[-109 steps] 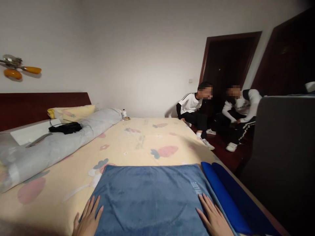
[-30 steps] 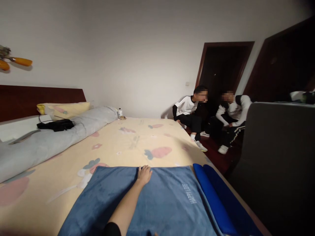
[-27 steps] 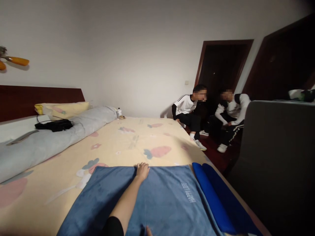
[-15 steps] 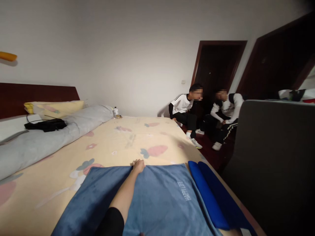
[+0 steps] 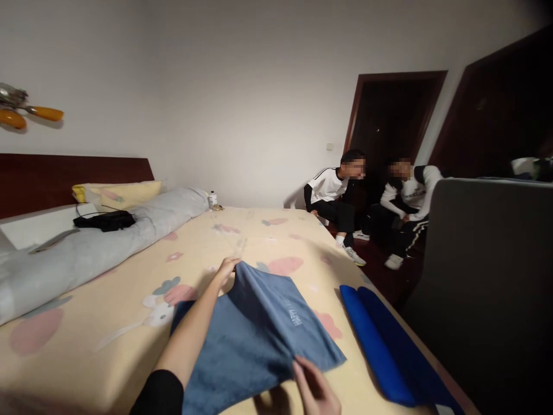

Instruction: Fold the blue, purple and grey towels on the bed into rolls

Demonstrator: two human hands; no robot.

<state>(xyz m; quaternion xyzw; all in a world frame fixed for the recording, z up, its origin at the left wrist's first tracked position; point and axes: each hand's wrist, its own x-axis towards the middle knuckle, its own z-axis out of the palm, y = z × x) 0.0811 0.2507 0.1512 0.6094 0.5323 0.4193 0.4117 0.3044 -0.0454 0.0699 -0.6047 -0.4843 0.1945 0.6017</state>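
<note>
A blue-grey towel [image 5: 242,340] with white lettering is partly lifted off the bed. My left hand [image 5: 227,270] is closed on its far edge, pulling the cloth up to a peak. Close to me, my right hand [image 5: 315,386] pinches the near edge between thumb and fingers. Between both hands the towel stretches in a slanting ridge, and its lettered part hangs over to the right. Below it lies the pale yellow bedsheet [image 5: 207,236] with printed strawberries and a rabbit.
A folded bright-blue pad [image 5: 380,346] lies along the bed's right edge. A grey bolster [image 5: 155,216], a black bag [image 5: 106,220] and a yellow pillow [image 5: 123,195] are near the headboard. Two seated people [image 5: 332,190] are beyond the bed, and a dark grey panel [image 5: 488,276] stands at right.
The towel lay spread flat; now it is raised and gathered between both hands. My left hand has lifted its far edge, and my right hand has come into view. The view has turned slightly left.
</note>
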